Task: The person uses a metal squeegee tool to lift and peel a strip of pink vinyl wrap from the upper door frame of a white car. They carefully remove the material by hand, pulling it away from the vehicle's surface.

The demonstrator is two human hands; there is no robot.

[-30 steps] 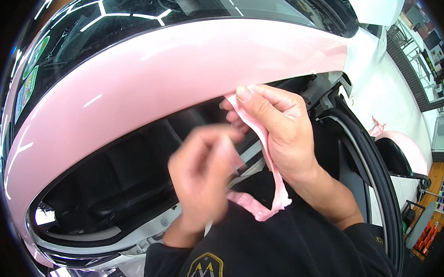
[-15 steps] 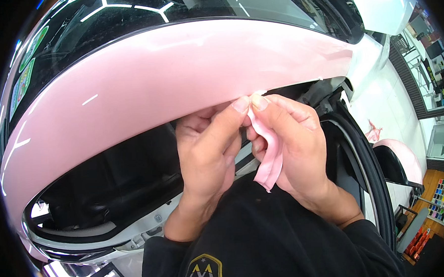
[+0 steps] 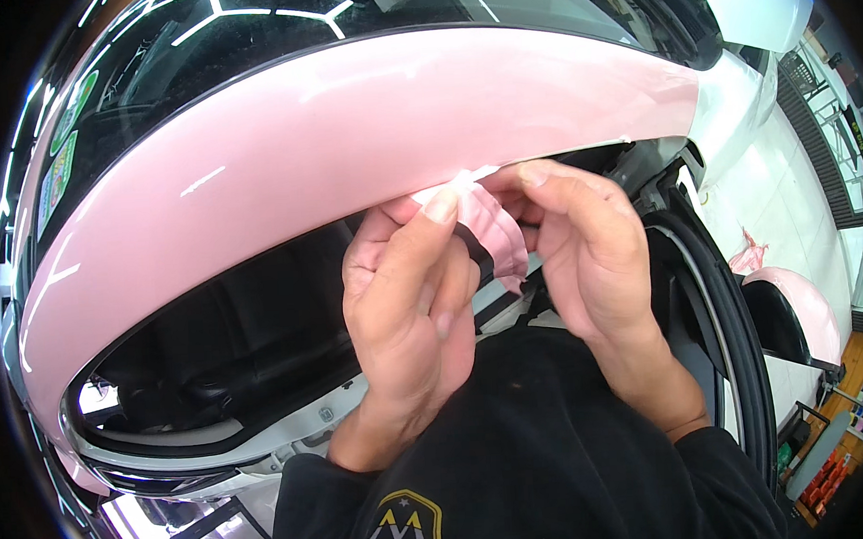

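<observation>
Both hands (image 3: 494,267) raised, fingertips pinched.

Open room below the pink wrapped panel (image 3: 349,148), through the dark cabin opening (image 3: 232,336). Blocked above by that panel's lower edge; hemmed on the right by the black rubber door seal (image 3: 734,353). Both hands crowded against the pink film strip (image 3: 495,230).

Single head-worn fisheye view, looking down and forward from the person's head, very near the two hands, close against the pink car roof edge (image 3: 349,148), edges bending toward the rim
</observation>
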